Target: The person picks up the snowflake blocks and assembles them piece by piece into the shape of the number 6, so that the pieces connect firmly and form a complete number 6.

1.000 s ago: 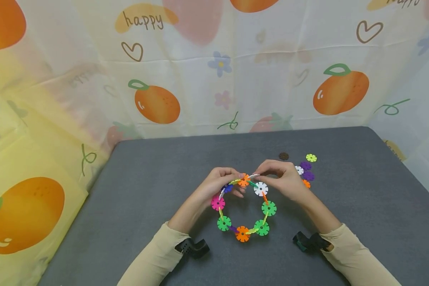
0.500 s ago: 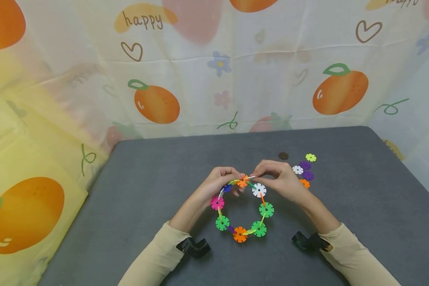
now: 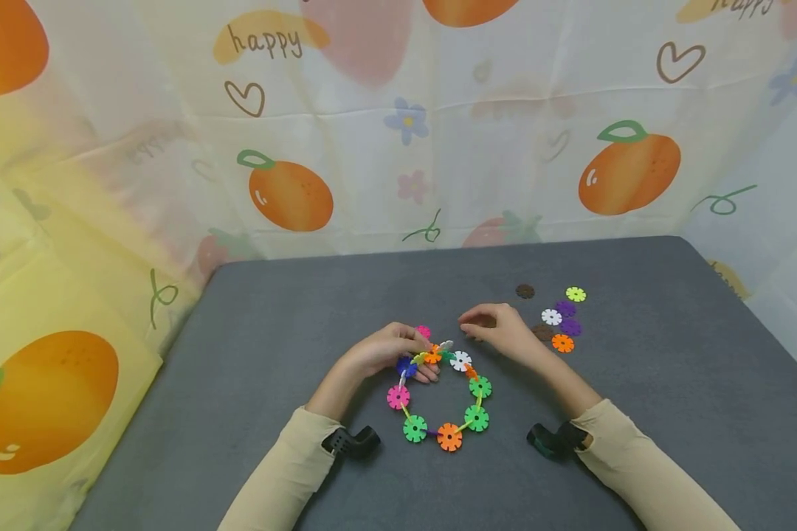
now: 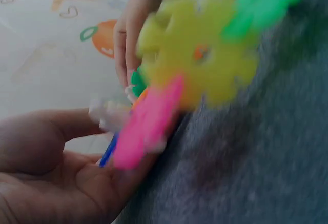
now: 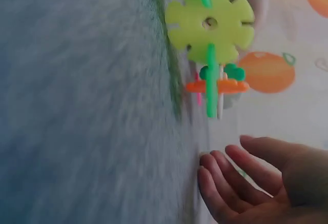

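Observation:
A ring of interlocked plastic snowflake discs point(image 3: 449, 437) hangs from my left hand point(image 3: 385, 348), in green, orange, pink, white, blue and yellow. The left thumb and fingers pinch its top near an orange disc point(image 3: 432, 355). A white disc point(image 3: 446, 345) and a pink disc point(image 3: 423, 332) stick out there. To the ring's right is my right hand point(image 3: 501, 335), its fingers loosely bent and holding nothing. The right wrist view shows those fingers point(image 5: 241, 183) apart from the ring, below a yellow disc point(image 5: 210, 24). In the left wrist view, a blurred yellow disc point(image 4: 200, 49) hides part of the ring.
Loose discs lie on the grey table point(image 3: 292, 317) beyond the right hand: brown point(image 3: 525, 291), yellow point(image 3: 575, 294), white point(image 3: 551, 317), purple point(image 3: 570, 327) and orange point(image 3: 562, 343). Another brown disc point(image 3: 542, 332) is partly behind the right forearm. A printed cloth point(image 3: 365, 184) hangs behind the table.
My right hand has let go of the white disc at the ring's top and now stands apart from it. The left hand and ring have shifted left and slightly towards me.

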Demonstrator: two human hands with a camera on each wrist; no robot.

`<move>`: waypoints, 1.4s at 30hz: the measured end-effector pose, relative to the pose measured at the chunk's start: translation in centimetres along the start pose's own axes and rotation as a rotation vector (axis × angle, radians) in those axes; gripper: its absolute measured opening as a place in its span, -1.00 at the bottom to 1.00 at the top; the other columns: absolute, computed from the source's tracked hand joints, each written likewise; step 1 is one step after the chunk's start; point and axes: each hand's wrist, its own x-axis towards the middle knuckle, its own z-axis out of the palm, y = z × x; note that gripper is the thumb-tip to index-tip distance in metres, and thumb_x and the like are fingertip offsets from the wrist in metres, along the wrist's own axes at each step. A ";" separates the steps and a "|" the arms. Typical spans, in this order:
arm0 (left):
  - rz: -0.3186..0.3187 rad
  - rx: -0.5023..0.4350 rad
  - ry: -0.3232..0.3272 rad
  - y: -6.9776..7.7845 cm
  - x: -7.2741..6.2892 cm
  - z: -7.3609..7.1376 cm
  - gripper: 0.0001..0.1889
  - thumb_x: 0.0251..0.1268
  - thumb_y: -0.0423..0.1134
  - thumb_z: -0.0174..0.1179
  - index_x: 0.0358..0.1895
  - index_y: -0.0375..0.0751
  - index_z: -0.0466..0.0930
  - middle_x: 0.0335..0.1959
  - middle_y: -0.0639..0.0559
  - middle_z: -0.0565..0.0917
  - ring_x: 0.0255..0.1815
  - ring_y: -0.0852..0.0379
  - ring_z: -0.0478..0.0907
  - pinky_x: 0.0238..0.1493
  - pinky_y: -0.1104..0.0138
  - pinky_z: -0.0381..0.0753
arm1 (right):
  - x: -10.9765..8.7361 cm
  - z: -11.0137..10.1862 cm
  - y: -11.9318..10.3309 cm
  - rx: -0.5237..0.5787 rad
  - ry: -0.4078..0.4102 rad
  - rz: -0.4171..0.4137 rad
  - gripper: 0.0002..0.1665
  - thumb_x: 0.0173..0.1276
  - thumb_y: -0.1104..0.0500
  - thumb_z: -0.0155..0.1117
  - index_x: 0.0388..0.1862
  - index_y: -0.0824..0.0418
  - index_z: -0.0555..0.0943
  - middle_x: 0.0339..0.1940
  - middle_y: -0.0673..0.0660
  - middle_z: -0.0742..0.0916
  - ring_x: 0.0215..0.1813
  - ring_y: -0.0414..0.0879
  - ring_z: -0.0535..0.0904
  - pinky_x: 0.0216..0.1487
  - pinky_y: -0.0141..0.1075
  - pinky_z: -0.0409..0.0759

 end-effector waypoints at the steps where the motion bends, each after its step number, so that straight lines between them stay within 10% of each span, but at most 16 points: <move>1: -0.009 0.023 -0.007 -0.1 0.0 -0.2 -0.68 0.47 -0.26 0.04 0.05 -0.48 0.53 -0.28 -0.13 0.76 -0.32 0.17 0.74 -0.11 0.25 0.75 | 0.3 0.3 0.0 -0.018 -0.002 -0.005 -0.71 0.40 0.17 0.25 0.01 0.31 0.67 -0.11 0.23 0.77 -0.17 -0.08 0.70 -0.18 -0.33 0.67; 22: -0.042 0.118 -0.050 -0.3 -0.2 -0.9 -0.65 0.48 -0.17 -0.01 0.10 -0.38 0.52 0.01 -0.16 0.67 -0.16 0.10 0.70 -0.10 0.30 0.70 | 4.6 3.7 -1.2 -0.247 -0.128 -0.126 -0.70 0.25 0.16 0.43 -0.04 0.20 0.70 -0.21 0.15 0.56 -0.27 -0.11 0.39 -0.24 -0.37 0.37; 29: -0.039 0.063 -0.095 -0.5 0.1 -0.8 -0.63 0.50 -0.10 0.02 0.09 -0.34 0.55 -0.25 -0.06 0.76 -0.35 0.15 0.74 -0.19 0.21 0.76 | 4.1 2.6 -0.6 -0.023 -0.044 0.003 -0.83 0.23 0.24 0.43 -0.27 0.30 0.64 -0.32 0.23 0.72 -0.49 -0.17 0.51 -0.44 -0.39 0.50; 42: -0.034 -0.018 -0.050 -0.1 0.3 0.9 -0.57 0.42 -0.07 0.15 0.16 -0.33 0.57 -0.37 -0.07 0.72 -0.42 0.09 0.73 -0.26 0.13 0.77 | -0.8 0.7 0.0 0.403 0.041 0.239 -0.58 0.41 0.19 0.24 0.15 0.42 0.57 -0.27 0.13 0.74 -0.38 -0.19 0.63 -0.25 -0.31 0.71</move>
